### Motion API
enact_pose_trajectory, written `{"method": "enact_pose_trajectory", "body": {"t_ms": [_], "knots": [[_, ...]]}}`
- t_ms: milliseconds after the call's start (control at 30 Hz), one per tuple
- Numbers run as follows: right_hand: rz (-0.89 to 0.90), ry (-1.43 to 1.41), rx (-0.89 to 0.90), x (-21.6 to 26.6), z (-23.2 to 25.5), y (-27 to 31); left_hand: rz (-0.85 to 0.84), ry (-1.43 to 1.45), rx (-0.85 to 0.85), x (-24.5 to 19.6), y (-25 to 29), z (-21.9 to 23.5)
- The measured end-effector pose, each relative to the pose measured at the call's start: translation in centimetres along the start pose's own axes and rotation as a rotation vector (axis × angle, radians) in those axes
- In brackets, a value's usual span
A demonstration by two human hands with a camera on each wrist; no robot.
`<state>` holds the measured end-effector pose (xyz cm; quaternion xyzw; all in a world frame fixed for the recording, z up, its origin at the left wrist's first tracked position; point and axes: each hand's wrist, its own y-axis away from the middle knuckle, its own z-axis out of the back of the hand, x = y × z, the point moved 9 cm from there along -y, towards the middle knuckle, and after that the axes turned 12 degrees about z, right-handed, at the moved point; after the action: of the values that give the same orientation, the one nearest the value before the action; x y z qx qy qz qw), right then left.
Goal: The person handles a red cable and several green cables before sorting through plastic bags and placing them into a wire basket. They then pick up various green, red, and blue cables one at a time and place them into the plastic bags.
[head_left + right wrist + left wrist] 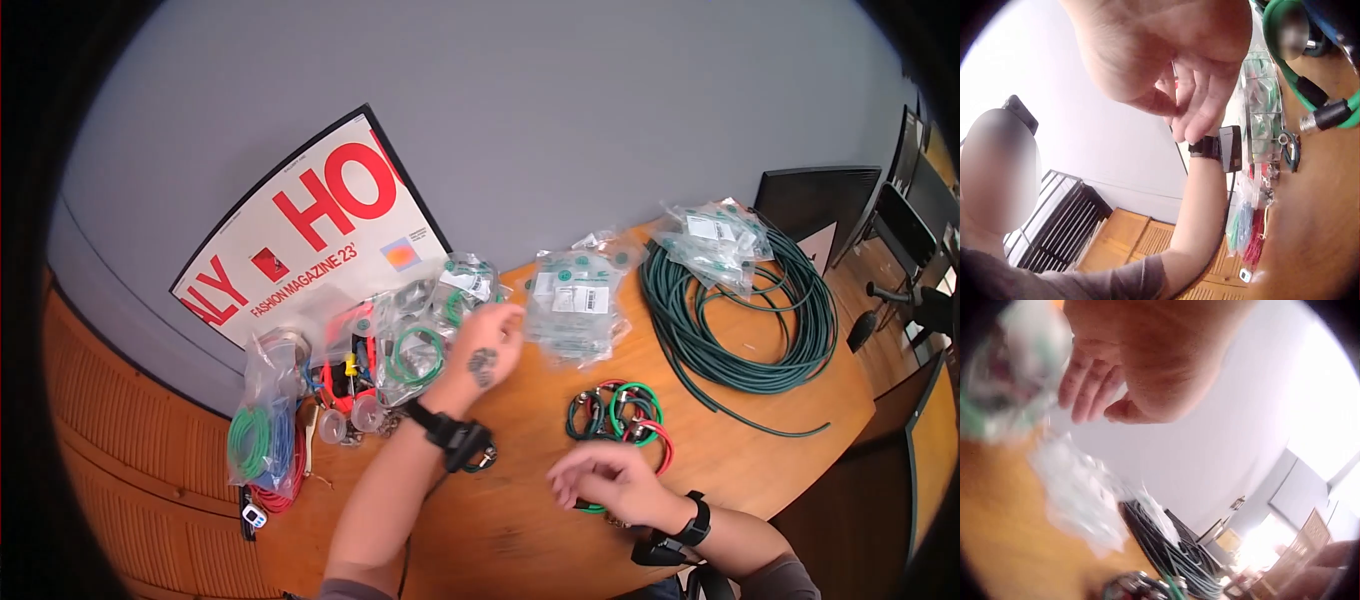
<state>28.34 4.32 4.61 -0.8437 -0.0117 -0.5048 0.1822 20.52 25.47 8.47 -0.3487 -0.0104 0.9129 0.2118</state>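
Starting at the bench's (520, 520) left edge, we see a clear bag of coiled green, blue and red cables (262, 432) standing against the wall, with a fashion magazine poster (320, 225) propped behind it, so the corner seems to serve as storage. Next along the back edge lies a heap of clear packets of green cable (425, 320), crowded together as if tipped out for sorting.

Our left hand (487, 345) reaches over that heap, fingers bent down onto the packet at its right end; the blurred wrist view does not let us tell whether they pinch it or only touch it. A second pile of labelled packets (578, 300) sits just right of that hand, near the back edge.

Toward the front edge our right hand (607, 480) hovers low with fingers loosely curled and, as the wrist view shows, nothing held. Just behind it lies a small bundle of green, black and red connector cables (622, 412), with a green loop (590, 508) showing beneath the hand.

At the right end a large dark-green cable coil (745, 320) lies flat, carrying another packet pile (715, 240) on its back rim.
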Motion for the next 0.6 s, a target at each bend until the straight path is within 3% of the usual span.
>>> {"method": "enact_pose_trajectory", "body": {"t_ms": [33, 67, 133, 167, 233, 267, 333, 433, 467, 533, 600], "knots": [[0.033, -0.006, -0.084, 0.4, 1.2, -0.2, 0.129, 0.091, 0.132, 0.6, -0.3, -2.9], [0.067, -0.012, -0.166, 0.6, 2.5, -0.4, 0.125, 0.095, 0.130, 0.8, -0.6, -4.9], [0.094, -0.019, -0.297, 1.2, 4.4, -0.3, 0.059, 0.042, -0.079, 1.5, -1.8, -7.0], [0.121, -0.020, -0.307, 1.7, 4.8, -0.5, 0.050, 0.049, -0.079, 1.9, -2.2, -8.3], [0.152, -0.015, -0.323, 1.8, 6.0, -0.7, 0.037, -0.248, -0.380, 1.8, -2.3, -8.1], [0.202, 0.007, -0.344, 1.9, 6.8, -0.8, 0.034, -0.245, -0.378, 1.7, -2.6, -7.9], [0.256, 0.026, -0.366, 2.8, 7.7, -0.8, 0.393, 0.105, 0.063, 5.8, -4.0, -9.5], [0.266, 0.070, -0.591, 3.9, 10.6, -0.7, 0.332, 0.337, 0.140, 3.9, -2.5, -7.1], [0.345, 0.096, -0.577, 3.9, 11.5, -0.9, 0.273, 0.482, 0.141, 2.7, -1.7, -5.9], [0.368, 0.227, -0.612, 4.8, 12.1, -1.2, 0.180, 0.492, 0.158, 0.2, 0.5, -4.0], [0.319, 0.262, -0.603, 4.6, 12.1, -1.3, 0.083, 0.585, 0.226, -3.1, 3.5, -2.5]]}}
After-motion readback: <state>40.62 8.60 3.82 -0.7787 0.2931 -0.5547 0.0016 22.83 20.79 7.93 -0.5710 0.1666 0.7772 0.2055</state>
